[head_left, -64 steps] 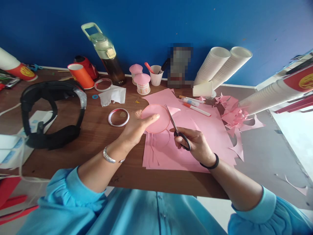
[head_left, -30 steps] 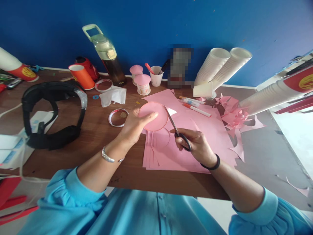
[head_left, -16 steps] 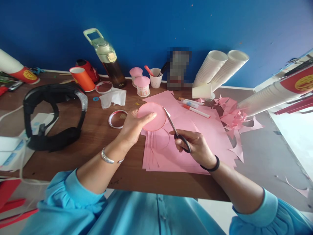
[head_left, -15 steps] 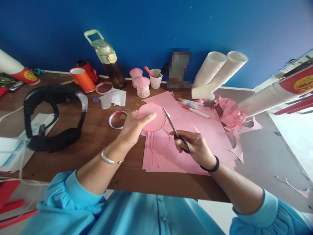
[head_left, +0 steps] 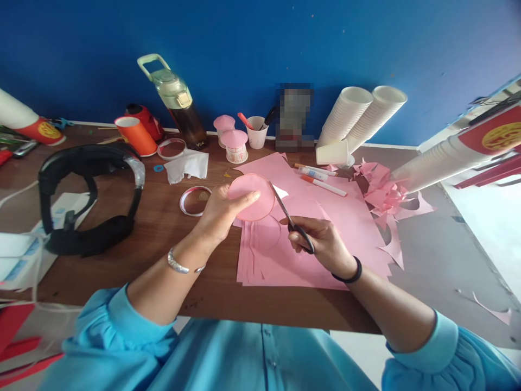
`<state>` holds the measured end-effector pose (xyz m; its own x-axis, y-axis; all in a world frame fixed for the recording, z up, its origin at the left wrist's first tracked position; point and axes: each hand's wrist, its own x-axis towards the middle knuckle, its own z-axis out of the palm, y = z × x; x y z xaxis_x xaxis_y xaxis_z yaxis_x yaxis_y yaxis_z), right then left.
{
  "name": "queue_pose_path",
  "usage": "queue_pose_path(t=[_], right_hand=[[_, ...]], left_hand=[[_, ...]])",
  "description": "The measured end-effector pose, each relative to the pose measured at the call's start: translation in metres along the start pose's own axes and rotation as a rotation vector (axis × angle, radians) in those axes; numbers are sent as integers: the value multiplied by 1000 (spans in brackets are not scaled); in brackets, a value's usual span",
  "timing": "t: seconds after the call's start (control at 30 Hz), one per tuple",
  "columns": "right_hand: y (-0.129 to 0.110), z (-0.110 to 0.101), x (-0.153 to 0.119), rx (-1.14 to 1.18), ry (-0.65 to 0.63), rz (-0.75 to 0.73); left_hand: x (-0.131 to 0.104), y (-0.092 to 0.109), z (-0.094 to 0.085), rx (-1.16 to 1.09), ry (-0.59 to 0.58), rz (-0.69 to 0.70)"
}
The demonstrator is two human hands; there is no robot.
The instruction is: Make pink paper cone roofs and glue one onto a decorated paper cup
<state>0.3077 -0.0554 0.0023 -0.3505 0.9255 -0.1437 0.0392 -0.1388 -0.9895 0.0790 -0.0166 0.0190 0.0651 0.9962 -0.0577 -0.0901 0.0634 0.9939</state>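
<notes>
My left hand (head_left: 223,212) pinches a round pink paper disc (head_left: 260,203), thumb lying across its face and the other fingers behind it. The disc has a darker reddish rim. My right hand (head_left: 319,241) grips black-handled scissors (head_left: 300,234), fingers in the loops. Their blades lean up and left against the disc's right edge, where a small pale scrap shows beside the tips. Under both hands, a stack of pink paper sheets (head_left: 342,266) lies on the brown table, with drawn curves and cut slits on its left part.
Markers (head_left: 323,184) rest on the sheets. Behind stand two small cups with pink cone roofs (head_left: 235,142), a pen cup (head_left: 257,133), a bottle (head_left: 179,103) and stacked paper cups (head_left: 345,117). Pink scraps (head_left: 380,187) pile at right. Tape rolls (head_left: 195,201) and a black headband (head_left: 91,201) lie left.
A small pale scrap now shows at the disc's right edge by the scissor blades. Both hands keep nearly the same place, and the view has shifted slightly.
</notes>
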Motion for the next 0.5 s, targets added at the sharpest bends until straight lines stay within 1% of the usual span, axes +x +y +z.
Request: queue_pose_path(t=[0.2, 0.33, 0.5], right_hand=[[0, 0, 0, 7, -6, -3], [-1, 0, 0, -22, 3, -5], [-2, 1, 0, -31, 4, -3]], left_hand=[[1, 1, -1, 46, 6, -18], [1, 2, -1, 39, -7, -47], [0, 8, 3, 3, 9, -52]])
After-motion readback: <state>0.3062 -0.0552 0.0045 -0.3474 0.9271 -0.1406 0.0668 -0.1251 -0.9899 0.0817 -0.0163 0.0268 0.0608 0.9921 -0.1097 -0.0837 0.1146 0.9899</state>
